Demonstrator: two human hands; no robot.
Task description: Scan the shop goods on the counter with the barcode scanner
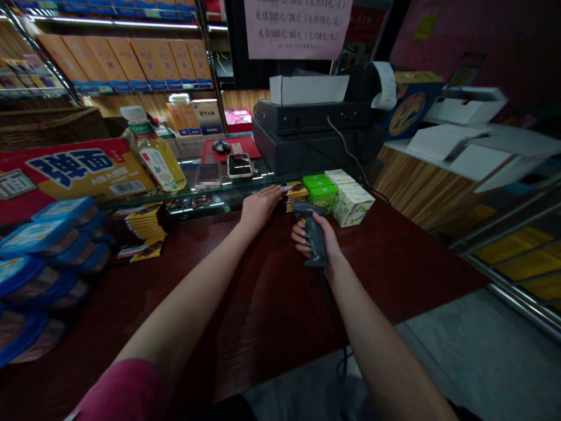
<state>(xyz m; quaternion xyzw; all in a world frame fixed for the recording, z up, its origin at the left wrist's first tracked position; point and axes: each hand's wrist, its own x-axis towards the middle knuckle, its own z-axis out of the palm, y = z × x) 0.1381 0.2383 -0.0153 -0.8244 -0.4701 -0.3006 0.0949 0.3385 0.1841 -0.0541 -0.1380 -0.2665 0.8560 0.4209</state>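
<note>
Centre frame: right hand (329,237) clamped round scanner (316,237), just below bars (297,192) | left hand (262,204) by bars, grip can't tell | best: bars steady, fingers off barcode.

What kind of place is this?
Probably a shop: the right hand holds what looks like a barcode scanner, a white paper roll resembles receipt paper, and shelves hold rows of boxes.

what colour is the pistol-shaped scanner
The pistol-shaped scanner in the right hand is mostly dark grey, head view.
</note>
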